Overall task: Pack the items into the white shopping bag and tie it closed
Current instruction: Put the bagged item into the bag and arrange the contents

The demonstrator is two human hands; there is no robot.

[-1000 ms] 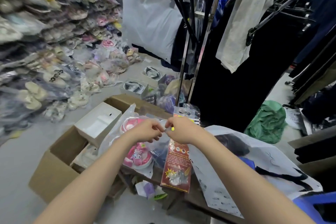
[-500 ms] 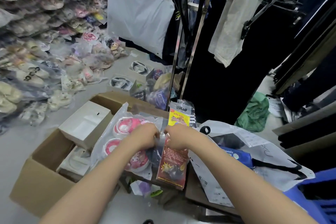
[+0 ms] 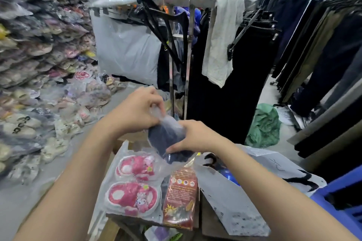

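Both my hands hold up a dark blue item in a clear plastic wrapper (image 3: pixel 166 137) above the table. My left hand (image 3: pixel 135 111) pinches the wrapper's top; my right hand (image 3: pixel 194 135) grips its right side. Below lie a clear pack of pink slippers (image 3: pixel 133 188) and a red flat packet (image 3: pixel 181 195). The white shopping bag (image 3: pixel 235 207) lies open on the table to the right, with a blue thing (image 3: pixel 228 175) showing in its mouth.
A clothes rack (image 3: pixel 188 45) with dark garments and a grey towel (image 3: pixel 223 41) stands just behind the table. Stacks of bagged slippers (image 3: pixel 39 55) fill the left. A green bag (image 3: pixel 264 125) lies on the floor; a blue crate (image 3: pixel 340 199) sits at right.
My hands have lifted the dark blue wrapped item up off the table from between the slippers and the red packet. The camera has tilted upward.
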